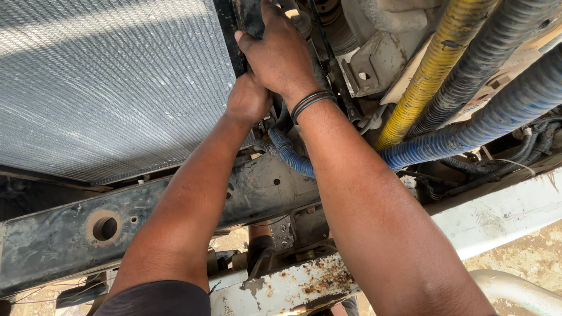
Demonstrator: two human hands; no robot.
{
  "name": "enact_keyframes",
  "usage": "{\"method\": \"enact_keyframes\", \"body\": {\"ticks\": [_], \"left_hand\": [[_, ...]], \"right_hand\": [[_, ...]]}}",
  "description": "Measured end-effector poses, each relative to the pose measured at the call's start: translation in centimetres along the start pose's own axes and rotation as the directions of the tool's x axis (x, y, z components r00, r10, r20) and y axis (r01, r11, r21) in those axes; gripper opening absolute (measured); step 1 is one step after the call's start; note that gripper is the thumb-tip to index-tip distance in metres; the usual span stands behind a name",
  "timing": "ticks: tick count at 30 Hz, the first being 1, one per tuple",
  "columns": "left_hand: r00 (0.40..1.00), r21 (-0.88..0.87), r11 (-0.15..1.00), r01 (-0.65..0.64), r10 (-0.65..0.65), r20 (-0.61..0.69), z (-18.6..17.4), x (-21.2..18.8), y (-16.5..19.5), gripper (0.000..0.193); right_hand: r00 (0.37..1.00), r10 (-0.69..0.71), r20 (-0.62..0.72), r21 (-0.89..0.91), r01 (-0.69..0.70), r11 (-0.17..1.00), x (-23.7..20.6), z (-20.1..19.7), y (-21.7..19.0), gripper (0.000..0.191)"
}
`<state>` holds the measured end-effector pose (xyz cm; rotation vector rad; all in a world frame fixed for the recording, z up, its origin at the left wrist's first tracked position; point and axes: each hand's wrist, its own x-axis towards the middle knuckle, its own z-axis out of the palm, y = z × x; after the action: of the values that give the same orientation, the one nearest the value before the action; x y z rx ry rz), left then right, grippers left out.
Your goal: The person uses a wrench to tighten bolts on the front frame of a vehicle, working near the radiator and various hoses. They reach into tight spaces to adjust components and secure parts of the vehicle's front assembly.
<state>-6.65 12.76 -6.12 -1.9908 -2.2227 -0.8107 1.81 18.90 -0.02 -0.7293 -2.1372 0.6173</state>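
Both hands — left hand (247,100), right hand (280,54) — apparently curled around the radiator (111,82) edge, above a grimy crossmember (70,234).

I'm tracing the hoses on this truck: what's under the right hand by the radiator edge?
The right hand covers the radiator's black side frame; the left hand sits just below. A blue corrugated hose passes beneath the wrist. What the fingers grip is hidden.

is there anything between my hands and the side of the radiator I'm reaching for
Nothing visible does. The right hand already grips the black side edge of the radiator, and the left hand presses just below it. The blue hose runs beside your right arm, not between.
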Motion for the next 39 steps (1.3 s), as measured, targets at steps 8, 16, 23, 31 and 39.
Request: {"method": "enact_keyframes", "body": {"ticks": [8,16,23,31,39], "left_hand": [[0.996,-0.122,0.99,0.074,-0.079,-0.034,0.0,0.0,-0.2,0.021],[0.994,-0.082,0.994,0.073,-0.066,0.087,-0.7,-0.5,-0.6,0.014],[0.949,0.003,0.986,0.169,-0.164,0.27,-2.7,-0.8,-0.9,0.017],[0.974,-0.124,0.972,0.202,-0.185,0.134,-1.7,-0.1,-0.7,0.012],[0.972,0.031,0.999,0.015,-0.022,0.233,-1.5,-0.9,-0.9,0.012]], "right_hand": [[0.986,0.151,0.068,-0.07,-0.147,0.987,0.1,-0.3,-0.8,0.083],[0.991,0.122,0.051,-0.078,-0.118,0.99,-0.2,-0.9,-1.1,0.081],[0.985,0.15,0.089,-0.064,-0.145,0.987,-0.2,-1.5,-1.8,0.081],[0.984,0.15,0.094,-0.055,-0.145,0.988,-0.2,-1.6,-1.7,0.082],[0.975,0.19,0.112,-0.026,-0.188,0.982,-0.2,-1.6,-1.8,0.082]]}}
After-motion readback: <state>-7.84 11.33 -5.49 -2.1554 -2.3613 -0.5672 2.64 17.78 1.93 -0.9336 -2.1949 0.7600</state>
